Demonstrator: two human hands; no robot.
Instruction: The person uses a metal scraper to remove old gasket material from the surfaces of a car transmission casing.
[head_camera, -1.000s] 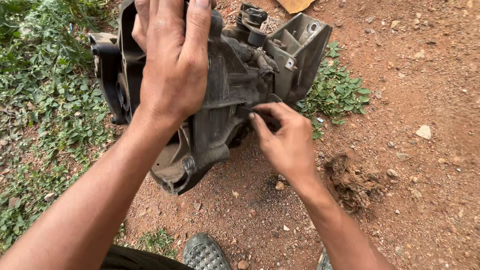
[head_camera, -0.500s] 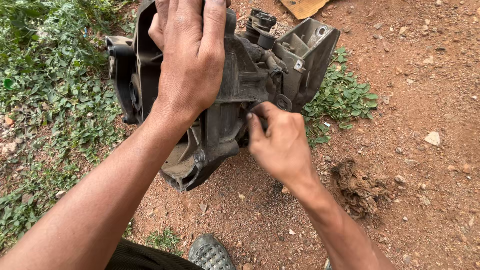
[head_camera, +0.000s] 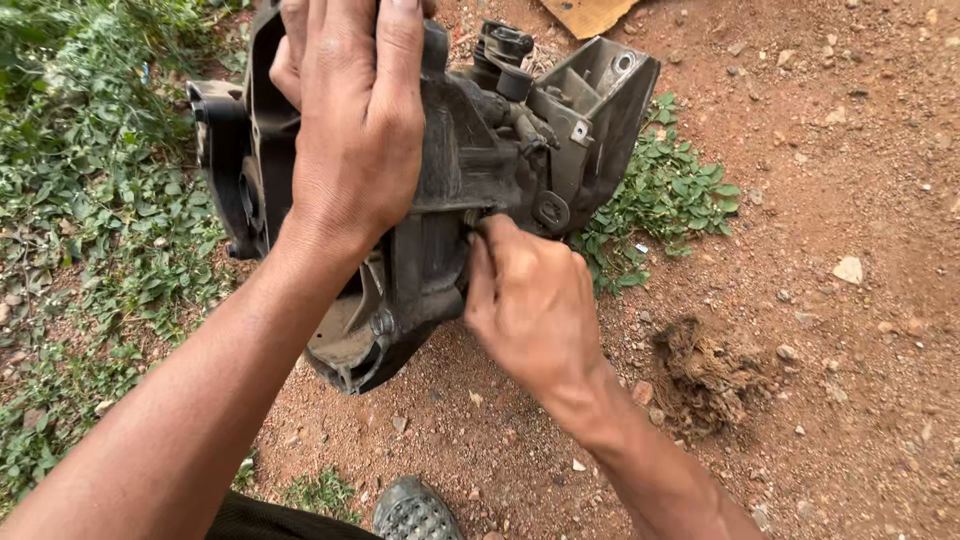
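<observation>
We are standing over red dirt (head_camera: 850, 150) with weeds (head_camera: 90, 230) growing along its left side, and a big grimy black housing (head_camera: 450, 190), some cast machine part with brackets and holes, is sitting on edge in the middle of that ground, leaning up toward us. We are laying our left hand (head_camera: 350, 130) flat across its upper face, fingers (head_camera: 395, 50) stretched out and close together, palm pressing down, so that hand is spread open and bracing the housing rather than wrapping around anything. Our right hand (head_camera: 530, 300) is curling in against the housing's lower right side, just under a grey boxy bracket (head_camera: 600, 110); its fingertips (head_camera: 485, 235) are pinching at something there, but we cannot tell what, since the knuckles are hiding it. A clump of green leaves (head_camera: 670, 200) is showing behind the bracket. Right of our wrist, a small dug-up mound (head_camera: 705, 370) is breaking the dirt. A grey shoe tip (head_camera: 415, 512) is poking in at the bottom edge. A pale stone (head_camera: 848, 269) is lying further right.
</observation>
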